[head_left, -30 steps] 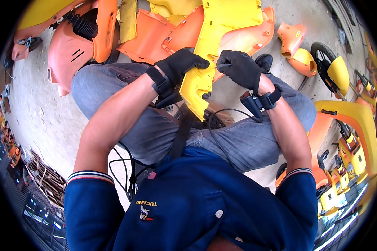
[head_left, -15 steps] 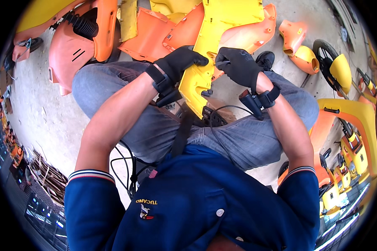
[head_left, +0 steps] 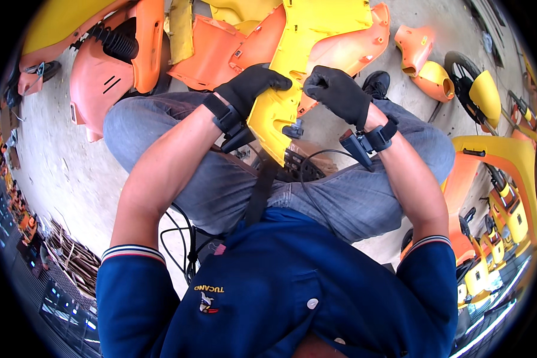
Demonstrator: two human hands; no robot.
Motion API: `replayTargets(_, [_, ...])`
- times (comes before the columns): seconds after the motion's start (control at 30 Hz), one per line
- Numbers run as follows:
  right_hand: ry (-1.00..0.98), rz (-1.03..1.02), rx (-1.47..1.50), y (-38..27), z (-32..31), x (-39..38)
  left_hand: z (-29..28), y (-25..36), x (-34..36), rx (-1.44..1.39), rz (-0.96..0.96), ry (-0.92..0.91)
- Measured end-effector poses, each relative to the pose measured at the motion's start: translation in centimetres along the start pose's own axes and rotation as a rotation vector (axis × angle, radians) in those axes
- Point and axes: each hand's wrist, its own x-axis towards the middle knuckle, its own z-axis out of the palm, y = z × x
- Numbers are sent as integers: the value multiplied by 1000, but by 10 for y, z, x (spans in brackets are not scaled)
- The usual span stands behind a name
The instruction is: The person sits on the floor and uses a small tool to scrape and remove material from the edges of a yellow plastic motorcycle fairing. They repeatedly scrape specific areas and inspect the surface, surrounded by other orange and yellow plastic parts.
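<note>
A yellow moulded plastic panel [head_left: 282, 113], long and notched along its edges, stands tilted between my knees, its narrow end toward my lap. My left hand [head_left: 250, 89], in a black glove, is closed on its left edge with the thumb lying over the face. Just off the panel's right edge is my right hand [head_left: 339, 95], also gloved in black. Its fingers are curled together in a pinch, and whatever they hold, if anything, is hidden. Below the right hand a small dark part [head_left: 293, 129] shows beside the panel, too partly covered to name.
Orange plastic panels [head_left: 209, 53] lie on the concrete floor beyond my hands. An orange body shell [head_left: 101, 77] is at the left. Farther right are an orange-and-yellow tubular cover [head_left: 434, 82] and a wheel with a yellow fender [head_left: 486, 101]. Black cables [head_left: 191, 253] hang at my left side.
My right hand has turned slightly and its fingers have come away a little from the panel's edge. The panel and my left hand have shifted slightly left.
</note>
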Motion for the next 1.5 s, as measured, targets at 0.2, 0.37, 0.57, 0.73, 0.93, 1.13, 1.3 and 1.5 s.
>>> replayTargets(0.2, [51, -85, -74, -4, 2, -1, 1, 3, -3, -45, 17, -19])
replayTargets(0.37, [13, -94, -188, -9, 2, 1, -13, -10, 10, 14, 47, -2])
replayTargets(0.57, [5, -189, -322, -10, 4, 2, -2, -2, 2, 80, 74, -1])
replayTargets(0.73, [45, -207, -359, -12, 8, 4, -17, -10, 10, 63, 75, -28])
replayTargets(0.93, [-1, -59, -103, -8, -3, 5, -21, -3, 8, 106, 44, -33])
replayTargets(1.13, [-39, 70, -55, -9, -16, 2, -4, 10, -7, 30, 15, -27])
replayTargets(1.3, [5, 37, -20, -4, -13, 2, -4, 11, -5, 14, 6, -60])
replayTargets(1.5, [-7, 18, -46, -9, -13, 3, -3, 9, -3, 7, -5, -84])
